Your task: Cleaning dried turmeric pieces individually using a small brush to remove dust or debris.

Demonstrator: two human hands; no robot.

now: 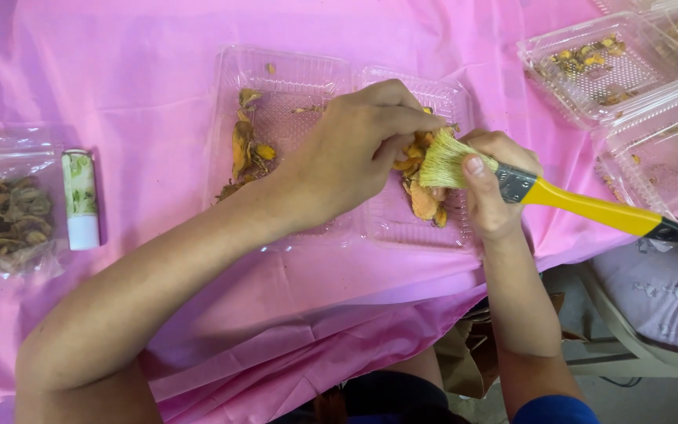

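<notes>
1. Head view: right hand (490,188) grips a yellow-handled brush (512,182) by its ferrule, bristles on the orange petals (421,196).
2. Left hand (355,153) pinches petals, steadying them inside the open clear clamshell (292,78) on the pink cloth (119,71).

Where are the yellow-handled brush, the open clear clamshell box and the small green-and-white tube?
yellow-handled brush (590,206), head view, middle of the handle.
open clear clamshell box (284,67), head view, far rim of left half.
small green-and-white tube (80,196), head view, middle of its body.
</notes>
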